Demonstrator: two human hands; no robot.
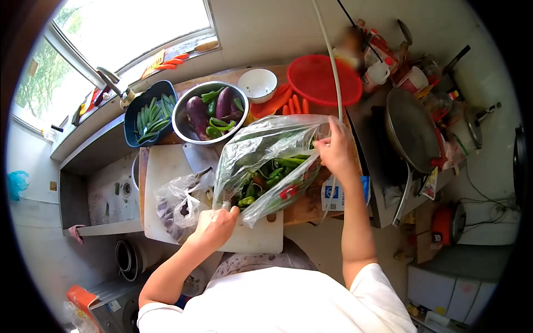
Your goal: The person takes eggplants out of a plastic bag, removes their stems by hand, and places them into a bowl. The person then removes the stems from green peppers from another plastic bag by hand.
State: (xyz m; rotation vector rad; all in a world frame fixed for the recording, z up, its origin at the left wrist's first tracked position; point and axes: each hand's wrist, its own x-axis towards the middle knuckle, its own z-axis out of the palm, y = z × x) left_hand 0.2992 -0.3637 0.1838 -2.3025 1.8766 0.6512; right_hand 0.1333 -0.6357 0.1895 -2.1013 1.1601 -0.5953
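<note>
A large clear plastic bag (252,145) of green peppers (273,176) lies over the cutting board (258,240) and the wooden counter. Something red shows low inside it. My left hand (216,226) is closed on the bag's near left edge, and my right hand (335,149) pinches its upper right edge. Between them the plastic is stretched wide. Left of it, a smaller plastic bag (173,210) with dark purple contents rests on the board. Behind that bag shows part of a wide metal blade (198,156), its remaining part hidden.
Beyond the board stand a steel bowl (176,119) of eggplants and peppers, a blue basin (131,123) of green vegetables, a white bowl (257,85) and a red basket (323,80). Carrots (296,104) lie nearby. A sink (114,191) is at left, a wok (411,130) at right.
</note>
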